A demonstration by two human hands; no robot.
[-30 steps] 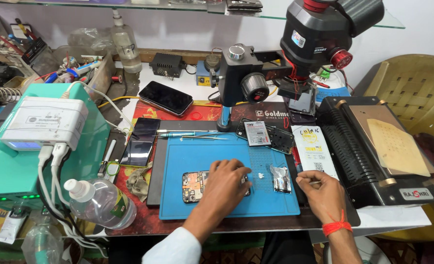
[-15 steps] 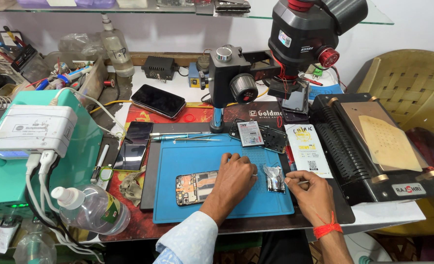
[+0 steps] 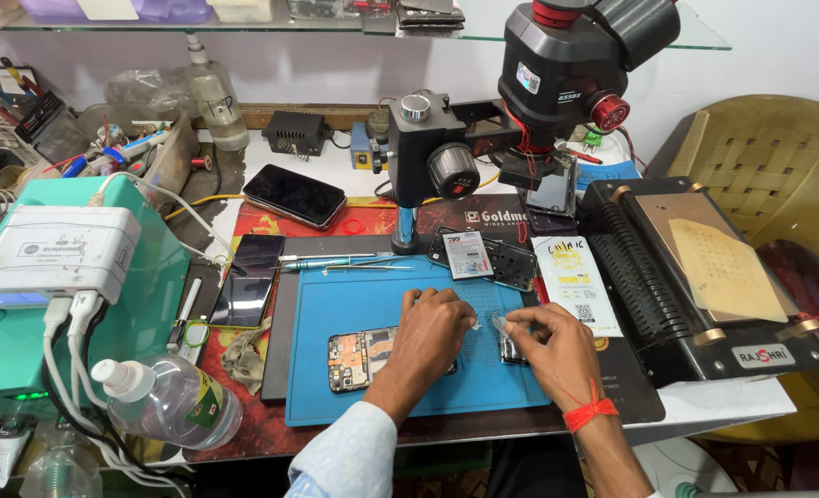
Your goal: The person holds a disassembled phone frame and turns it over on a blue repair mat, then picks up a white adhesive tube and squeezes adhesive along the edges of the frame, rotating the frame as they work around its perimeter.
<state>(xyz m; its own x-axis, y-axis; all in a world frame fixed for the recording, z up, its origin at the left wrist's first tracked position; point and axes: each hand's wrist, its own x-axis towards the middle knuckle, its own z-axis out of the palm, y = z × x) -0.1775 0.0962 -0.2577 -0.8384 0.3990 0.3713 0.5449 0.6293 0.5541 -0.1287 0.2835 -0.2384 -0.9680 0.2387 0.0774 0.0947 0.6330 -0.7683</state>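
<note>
An opened phone (image 3: 361, 358) lies on the mat (image 3: 372, 300), under the left hand (image 3: 432, 327). The right hand (image 3: 557, 346) rests at the mat's right edge. Beyond the mat stands a microscope (image 3: 557, 83). Left of the mat lie two phones (image 3: 248, 278); a bottle (image 3: 165, 401) lies near left. A laminating machine (image 3: 704, 277) sits right.

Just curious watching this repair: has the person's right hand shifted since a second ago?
Yes. The right hand has moved left across the blue mat, toward the left hand on the opened phone.

Left hand (image 3: 432, 330) covers right half of opened phone (image 3: 359, 358); small part under right hand (image 3: 552, 346) too hidden to identify.
</note>
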